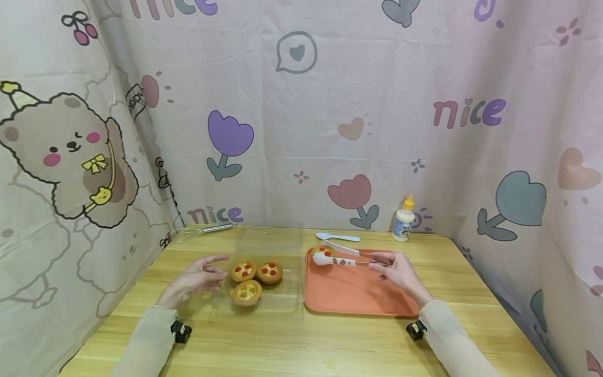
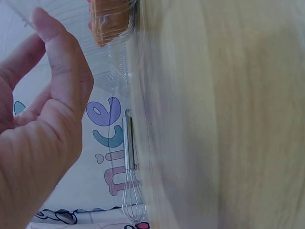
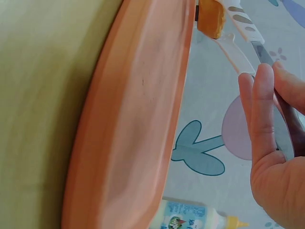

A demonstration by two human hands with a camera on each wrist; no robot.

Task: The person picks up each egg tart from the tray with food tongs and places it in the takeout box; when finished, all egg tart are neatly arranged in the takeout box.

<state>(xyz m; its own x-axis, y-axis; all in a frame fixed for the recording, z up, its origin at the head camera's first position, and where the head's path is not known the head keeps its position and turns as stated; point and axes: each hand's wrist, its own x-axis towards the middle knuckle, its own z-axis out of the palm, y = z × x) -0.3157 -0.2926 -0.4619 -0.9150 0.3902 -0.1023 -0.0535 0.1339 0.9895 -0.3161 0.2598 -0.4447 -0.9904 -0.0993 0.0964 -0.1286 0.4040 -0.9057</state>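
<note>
My right hand holds metal tongs with white, brown-spotted ends. Between the tong ends sits a small tart with red pieces on top, at the far left corner of the orange tray. The right wrist view shows the tart edge-on between the ends. At the left wall of a clear plastic box, my left hand pinches the box's thin edge with thumb and finger. Inside the box are two red-topped tarts and one yellow-topped tart.
A whisk lies at the back left of the wooden table. Behind the tray is a pale blue spoon. A white bottle with a yellow cap stands at the back right. Printed curtains border the table's back and sides.
</note>
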